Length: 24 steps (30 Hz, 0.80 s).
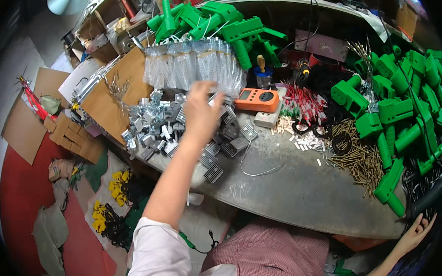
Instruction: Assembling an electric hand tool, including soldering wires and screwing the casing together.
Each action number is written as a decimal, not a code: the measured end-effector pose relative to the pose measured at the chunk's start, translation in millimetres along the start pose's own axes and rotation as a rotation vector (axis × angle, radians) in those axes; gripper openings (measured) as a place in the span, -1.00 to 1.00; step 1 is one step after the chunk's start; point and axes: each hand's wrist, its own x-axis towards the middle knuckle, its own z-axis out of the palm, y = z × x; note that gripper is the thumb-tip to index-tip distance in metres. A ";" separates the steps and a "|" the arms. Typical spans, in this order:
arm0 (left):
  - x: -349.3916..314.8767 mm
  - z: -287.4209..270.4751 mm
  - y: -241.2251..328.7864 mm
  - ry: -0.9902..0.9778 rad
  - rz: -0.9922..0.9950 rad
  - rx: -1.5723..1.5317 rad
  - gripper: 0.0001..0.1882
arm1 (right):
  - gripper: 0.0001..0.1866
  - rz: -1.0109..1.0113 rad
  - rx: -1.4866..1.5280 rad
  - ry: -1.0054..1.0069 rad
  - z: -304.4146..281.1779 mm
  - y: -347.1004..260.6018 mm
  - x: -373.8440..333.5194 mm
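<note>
Left hand's being held half-curled and blurry, can't tell if anything's being gripped. Grey finned metal parts are being overlapped just beneath it and toward its right, axes every which way. Right hand's being held well apart, fingers loosely spread.

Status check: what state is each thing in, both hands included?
Left hand: open, fingers bent, over loose grey metal parts; contact unclear
Right hand: open, fingers extended, beside black cables
Orange meter: face up; on or off unclear
Clear pouches: bunched together
Brass-coloured screws: loose, piled
Green casings: heaped
Yellow-and-black cables: bunched in two clusters
</note>
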 end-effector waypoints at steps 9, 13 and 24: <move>78.3 32.4 -61.0 -0.107 -0.058 0.426 -0.47 | -0.62 -0.145 0.454 -0.100 -2.5 -55.9 -20.3; 89.6 29.7 -65.8 -0.031 -0.013 0.369 -0.75 | -0.73 -0.148 0.512 -0.158 16.3 -105.4 -25.3; 112.2 48.7 -59.4 -0.006 0.032 0.416 -0.58 | -0.75 -0.744 0.069 -0.865 146.3 -255.8 -90.3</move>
